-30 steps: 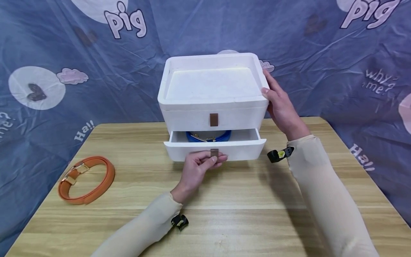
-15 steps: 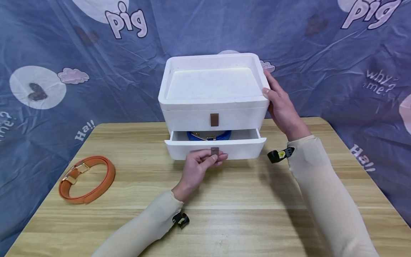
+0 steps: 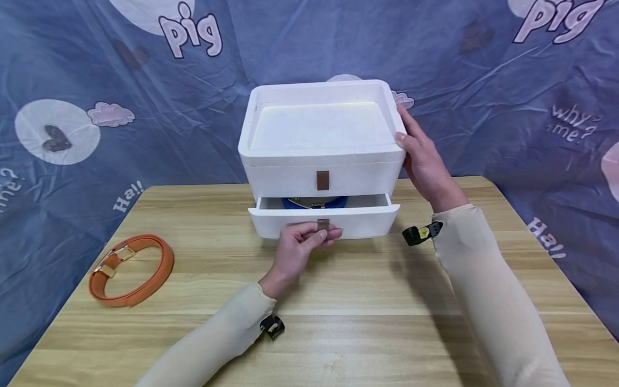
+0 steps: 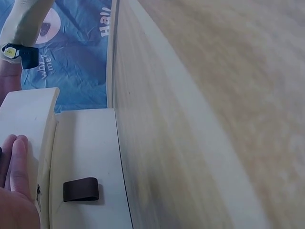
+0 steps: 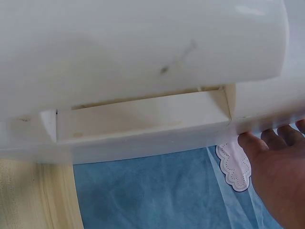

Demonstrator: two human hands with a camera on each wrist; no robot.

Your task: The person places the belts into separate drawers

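White 2-drawer box, lower drawer ajar, left hand pinching brown tab, right hand spread against side

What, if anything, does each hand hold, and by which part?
Left hand: lower drawer, by its brown tab. Right hand: white box, by its right rim.
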